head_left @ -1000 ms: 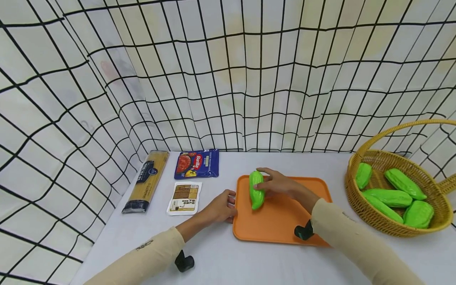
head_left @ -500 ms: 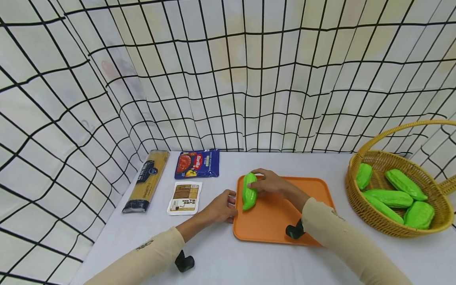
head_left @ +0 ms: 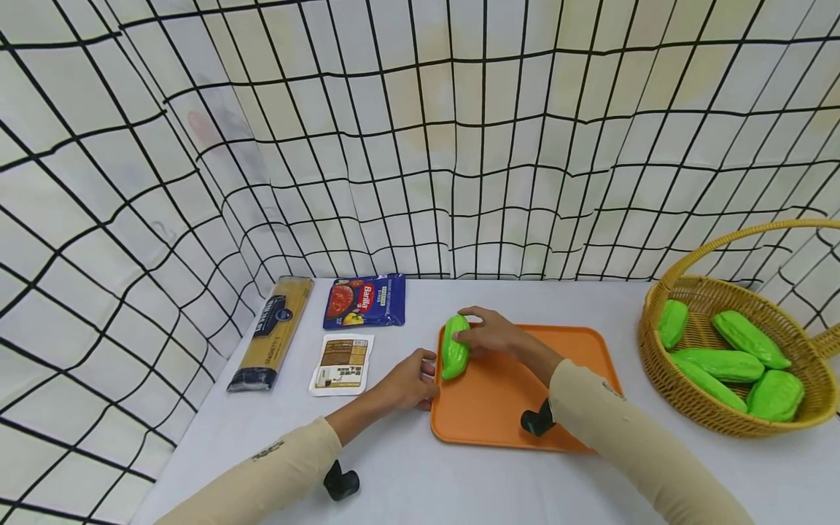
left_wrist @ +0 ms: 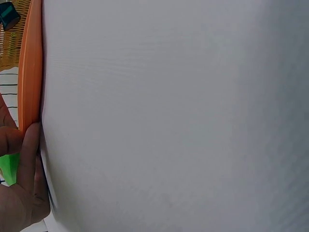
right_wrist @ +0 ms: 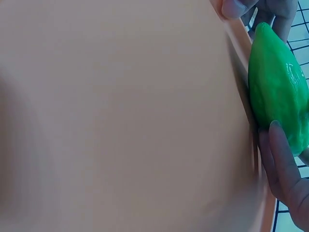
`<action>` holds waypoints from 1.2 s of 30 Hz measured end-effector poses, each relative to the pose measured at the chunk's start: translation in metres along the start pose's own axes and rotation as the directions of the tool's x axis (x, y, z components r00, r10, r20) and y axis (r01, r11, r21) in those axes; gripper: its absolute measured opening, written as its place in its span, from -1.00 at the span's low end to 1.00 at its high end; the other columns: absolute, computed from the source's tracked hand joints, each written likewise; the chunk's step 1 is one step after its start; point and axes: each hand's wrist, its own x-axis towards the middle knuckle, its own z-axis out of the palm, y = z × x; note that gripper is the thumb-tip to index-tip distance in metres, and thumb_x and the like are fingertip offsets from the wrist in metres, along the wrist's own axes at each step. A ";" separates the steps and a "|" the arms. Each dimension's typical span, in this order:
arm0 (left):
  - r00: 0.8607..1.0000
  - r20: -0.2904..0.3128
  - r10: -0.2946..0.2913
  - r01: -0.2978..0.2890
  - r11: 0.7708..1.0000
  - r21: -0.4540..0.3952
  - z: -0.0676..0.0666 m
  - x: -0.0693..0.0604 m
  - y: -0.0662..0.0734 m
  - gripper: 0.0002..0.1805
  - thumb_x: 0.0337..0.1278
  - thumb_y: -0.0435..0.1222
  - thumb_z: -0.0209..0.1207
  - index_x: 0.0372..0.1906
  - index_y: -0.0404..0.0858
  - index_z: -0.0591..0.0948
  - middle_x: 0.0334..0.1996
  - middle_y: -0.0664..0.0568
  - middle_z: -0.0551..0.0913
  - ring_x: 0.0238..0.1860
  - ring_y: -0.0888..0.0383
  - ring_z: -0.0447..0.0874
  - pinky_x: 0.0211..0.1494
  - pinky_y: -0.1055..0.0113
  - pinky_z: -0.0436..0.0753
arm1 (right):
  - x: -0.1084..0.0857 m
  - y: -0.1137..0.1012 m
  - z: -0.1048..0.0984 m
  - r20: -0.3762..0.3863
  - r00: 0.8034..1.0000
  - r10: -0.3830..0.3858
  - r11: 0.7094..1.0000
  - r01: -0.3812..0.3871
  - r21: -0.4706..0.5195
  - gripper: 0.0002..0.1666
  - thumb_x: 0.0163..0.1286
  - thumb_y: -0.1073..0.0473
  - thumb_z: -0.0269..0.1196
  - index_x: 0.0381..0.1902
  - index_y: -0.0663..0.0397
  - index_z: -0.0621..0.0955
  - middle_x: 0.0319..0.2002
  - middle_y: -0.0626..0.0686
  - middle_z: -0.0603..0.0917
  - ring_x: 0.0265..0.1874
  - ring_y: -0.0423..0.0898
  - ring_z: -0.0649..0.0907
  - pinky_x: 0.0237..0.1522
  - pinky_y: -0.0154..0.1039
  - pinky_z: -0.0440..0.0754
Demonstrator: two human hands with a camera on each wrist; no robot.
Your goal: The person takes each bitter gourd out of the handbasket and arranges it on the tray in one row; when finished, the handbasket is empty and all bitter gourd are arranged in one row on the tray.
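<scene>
A bright green bitter melon (head_left: 454, 351), bumpy and tapered, stands lengthwise along the left side of an orange tray (head_left: 485, 408). My right hand (head_left: 492, 332) holds it from the right, fingers around its side. In the right wrist view, the melon (right_wrist: 276, 87) is close to the tray's rim, and whether it touches the tray is unclear. My left hand (head_left: 410, 380) grips the tray's left rim. The left wrist view shows the thumb and fingers of that hand (left_wrist: 21, 193) pinching the rim (left_wrist: 30, 72) from either side.
A wicker basket (head_left: 656, 379) with several green bitter melons stands on the right. To the left lie a spaghetti pack (head_left: 275, 332), a blue Barilla pouch (head_left: 364, 301) and a white-brown sachet (head_left: 342, 365). A black-gridded cloth wall (head_left: 407, 160) rises behind the table.
My right hand has carried the bitter melon left across the tray to its left side, with a slight shift away from me lately. The left hand stays on the rim.
</scene>
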 end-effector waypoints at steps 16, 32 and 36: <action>1.000 -0.007 0.009 -0.009 1.000 -0.015 0.001 0.002 -0.002 -0.29 0.03 -0.54 0.23 0.35 -0.40 0.29 -0.02 -0.15 0.48 -0.18 0.08 0.60 -0.32 0.27 0.84 | 0.003 -0.001 -0.002 0.006 1.000 0.009 1.000 -0.009 -0.027 -0.03 0.36 -0.05 0.33 0.56 0.11 0.14 0.28 0.37 0.50 -0.12 0.03 0.74 0.03 -0.07 0.79; 1.000 -0.006 0.010 -0.010 1.000 -0.026 0.000 0.002 -0.003 -0.30 0.05 -0.53 0.23 0.35 -0.39 0.29 -0.02 -0.16 0.49 -0.17 0.08 0.61 -0.32 0.25 0.84 | -0.005 -0.003 -0.006 -0.001 1.000 -0.002 0.998 0.002 -0.055 0.02 0.35 -0.11 0.32 0.56 0.11 0.12 0.39 0.37 0.39 -0.04 0.08 0.71 -0.01 -0.10 0.81; 1.000 -0.009 0.021 -0.021 0.999 -0.032 0.001 0.002 -0.003 -0.30 0.04 -0.54 0.23 0.34 -0.41 0.29 -0.03 -0.17 0.49 -0.16 0.07 0.61 -0.32 0.25 0.85 | -0.010 -0.004 -0.012 -0.004 1.000 -0.020 0.998 0.020 -0.052 0.00 0.35 -0.13 0.32 0.55 0.10 0.14 0.35 0.33 0.44 -0.02 0.10 0.72 0.00 -0.06 0.81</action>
